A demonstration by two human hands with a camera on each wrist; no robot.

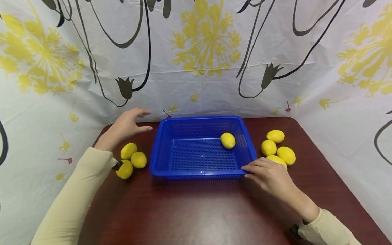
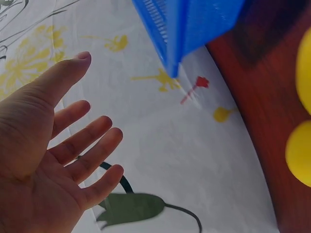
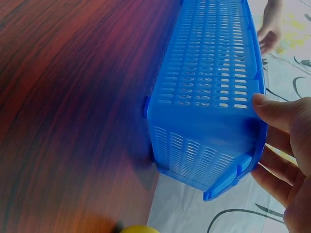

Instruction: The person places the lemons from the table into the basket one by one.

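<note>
A blue plastic basket (image 1: 202,173) with slotted walls stands on the table, and one lemon (image 1: 228,140) lies inside it toward the right. My right hand (image 1: 269,175) pinches the basket's near right corner, thumb on the outer side and fingers over the rim, as the right wrist view also shows. To the left of the basket, my left hand (image 1: 128,123) is raised, its fingers spread and touching nothing. Below that hand sit three lemons (image 1: 139,160), one partly behind the wrist. Several more lemons (image 1: 286,156) are grouped right of the basket, one partly covered by my right hand.
The dark red-brown table (image 1: 196,211) has rounded far corners. A white sheet (image 1: 190,88) with yellow and dark plant prints hangs right behind the table and along both sides.
</note>
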